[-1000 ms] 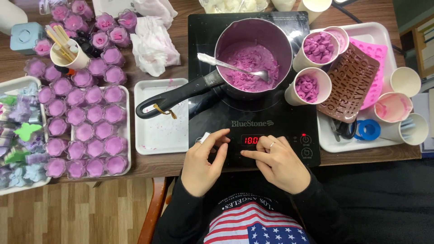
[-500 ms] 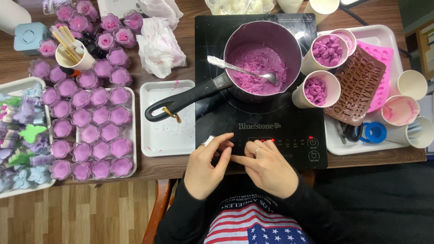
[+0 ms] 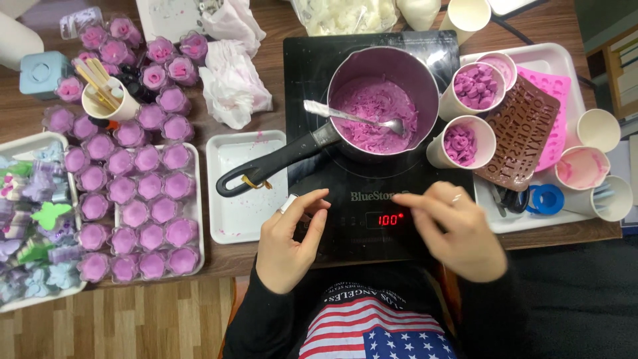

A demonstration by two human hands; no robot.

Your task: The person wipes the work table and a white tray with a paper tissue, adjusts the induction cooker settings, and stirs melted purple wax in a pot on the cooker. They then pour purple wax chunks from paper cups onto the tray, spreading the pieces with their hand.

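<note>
A black induction cooktop (image 3: 345,186) with a lit red display carries a saucepan (image 3: 345,86) of purple paste, a metal spoon (image 3: 352,116) resting in it. My left hand (image 3: 287,242) hovers over the cooktop's front left edge, thumb and forefinger pinching a small white piece. My right hand (image 3: 455,229) is over the control panel to the right of the display, fingers loosely curled and pointing left, holding nothing.
Two paper cups (image 3: 462,143) of purple chunks stand right of the pan beside a brown letter mould (image 3: 522,133) on a white tray (image 3: 565,56). An empty white tray (image 3: 232,199) lies left of the cooktop. Several purple moulded pieces (image 3: 139,199) fill the left side.
My hands were together over the control panel; they have come apart, the right hand moving right. The red display is uncovered.
</note>
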